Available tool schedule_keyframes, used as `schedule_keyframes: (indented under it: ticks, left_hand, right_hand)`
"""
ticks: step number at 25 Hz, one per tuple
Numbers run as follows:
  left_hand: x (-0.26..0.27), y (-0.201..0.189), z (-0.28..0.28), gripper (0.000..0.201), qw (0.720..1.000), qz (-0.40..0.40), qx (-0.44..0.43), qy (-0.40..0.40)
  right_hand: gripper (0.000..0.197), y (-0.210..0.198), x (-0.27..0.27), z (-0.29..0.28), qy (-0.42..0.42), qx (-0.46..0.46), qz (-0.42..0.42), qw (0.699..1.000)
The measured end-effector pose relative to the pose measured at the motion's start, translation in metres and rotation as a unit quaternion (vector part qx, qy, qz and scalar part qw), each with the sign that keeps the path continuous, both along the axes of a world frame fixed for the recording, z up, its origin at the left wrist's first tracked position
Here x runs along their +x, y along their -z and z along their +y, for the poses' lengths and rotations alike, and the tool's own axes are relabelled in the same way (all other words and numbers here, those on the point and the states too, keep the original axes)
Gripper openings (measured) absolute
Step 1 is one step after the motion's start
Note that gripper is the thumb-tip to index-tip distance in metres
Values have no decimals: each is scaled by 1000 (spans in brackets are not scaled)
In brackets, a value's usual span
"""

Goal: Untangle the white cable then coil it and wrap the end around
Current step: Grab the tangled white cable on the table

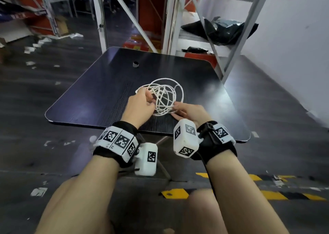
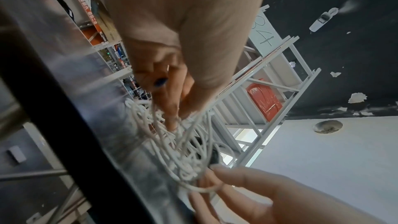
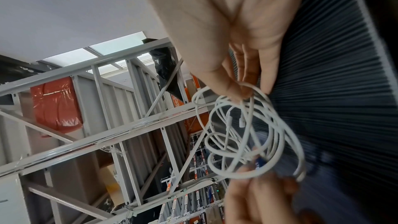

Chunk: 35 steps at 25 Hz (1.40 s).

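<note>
A thin white cable (image 1: pixel 164 96) lies in a loose tangle of loops over the middle of the dark table (image 1: pixel 99 95), held up between both hands. My left hand (image 1: pixel 142 100) grips strands on the tangle's left side, its fingers curled among the loops (image 2: pixel 172 118). My right hand (image 1: pixel 185 109) pinches a bundle of loops at the lower right, thumb and fingers closed on the cable (image 3: pixel 243 91). Two white plug ends (image 3: pixel 235 120) hang inside the loops in the right wrist view. In the left wrist view the cable (image 2: pixel 185 156) is blurred.
A small black ring-like object (image 1: pixel 135 64) stands near the table's far edge. Grey metal shelving (image 1: pixel 169 20) with orange boxes and black bags rises just behind the table. Paper scraps litter the dark floor, and black-and-yellow hazard tape (image 1: pixel 249 194) runs near my knees.
</note>
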State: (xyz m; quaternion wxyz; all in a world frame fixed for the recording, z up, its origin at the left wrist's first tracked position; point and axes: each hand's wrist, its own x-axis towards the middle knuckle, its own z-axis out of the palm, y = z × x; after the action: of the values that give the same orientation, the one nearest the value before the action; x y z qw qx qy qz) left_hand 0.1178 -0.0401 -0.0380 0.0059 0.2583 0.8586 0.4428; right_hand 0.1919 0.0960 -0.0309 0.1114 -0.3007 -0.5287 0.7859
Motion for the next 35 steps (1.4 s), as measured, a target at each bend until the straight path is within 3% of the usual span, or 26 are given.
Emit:
schedule_keyframes:
  ticks: [3,7,11,12,16,19,22,28,32,35]
  left_hand:
    - [-8,2,-9,12,990,-24,-92,107]
    - [-14,-2,-10,10,980,-50,-74,175]
    - [-9,2,-7,9,987,17,-66,144]
    - [-8,4,-7,7,988,40,-71,135]
    - [-11,7,2,11,990,91,-61,91]
    - [-10,5,14,16,989,116,-40,83]
    - [-14,2,16,25,989,117,-26,82]
    - [-26,-6,-7,17,994,79,25,77]
    - [-27,-4,-14,19,994,69,68,47]
    - [-29,-7,-22,21,987,38,157,25]
  right_hand:
    - [21,-3,12,-5,8,-2,-15,1000]
    - [15,-3,24,0,47,-7,-5,999]
    - [6,-3,15,10,75,79,-12,994]
    - [12,-3,11,11,72,106,-3,992]
    - [39,-7,0,6,-34,228,14,973]
    - [32,-3,-12,4,-67,300,12,951]
    - [41,2,-20,10,-57,306,8,950]
    - [29,6,-19,19,-55,209,63,974]
    - [13,7,-21,17,-25,261,93,961]
    - [10,5,-16,19,3,292,114,950]
